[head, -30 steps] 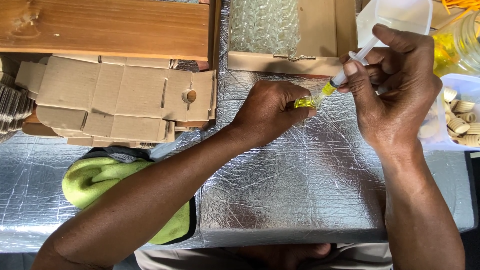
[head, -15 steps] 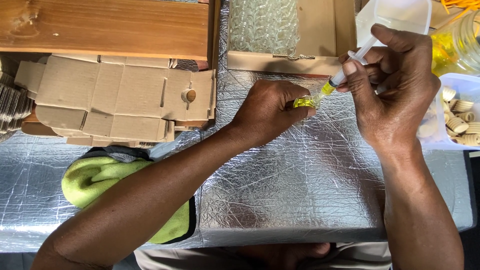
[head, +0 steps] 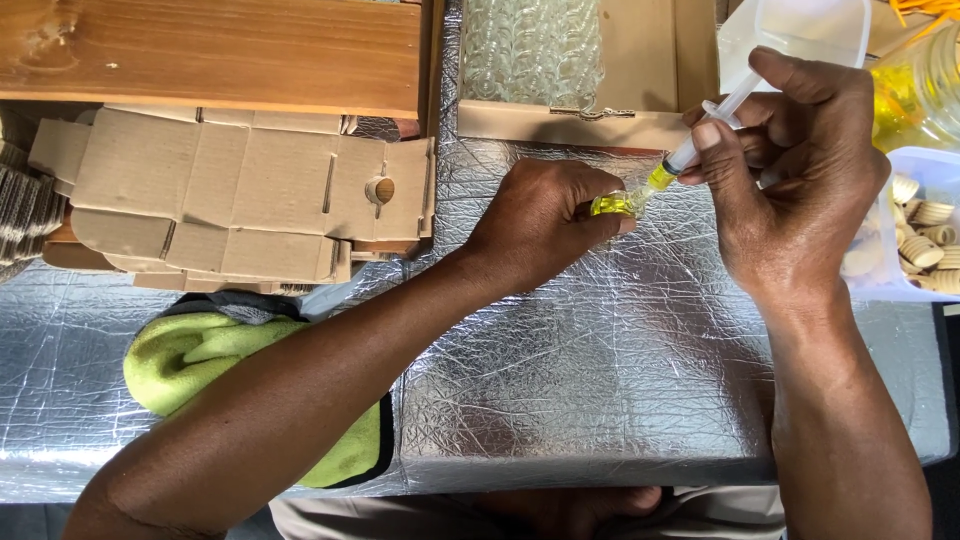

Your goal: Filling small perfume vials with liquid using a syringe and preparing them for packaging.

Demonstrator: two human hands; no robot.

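My left hand (head: 540,225) grips a small clear vial (head: 613,204) that holds yellow liquid, tilted just above the silver foil-covered table (head: 600,400). My right hand (head: 800,180) holds a clear plastic syringe (head: 705,127) with yellow liquid near its tip. The syringe tip points down-left into the vial's mouth. My right thumb rests beside the syringe barrel and the fingers wrap the plunger end.
A flattened cardboard box (head: 230,190) lies at left under a wooden board (head: 210,50). A tray of clear glass vials (head: 530,50) sits at the top centre. A yellow-green cloth (head: 200,370) lies lower left. A clear tub of wooden caps (head: 925,240) stands at right.
Both hands stay almost still. The yellow column in the syringe looks a little shorter, and the vial holds a little more yellow.
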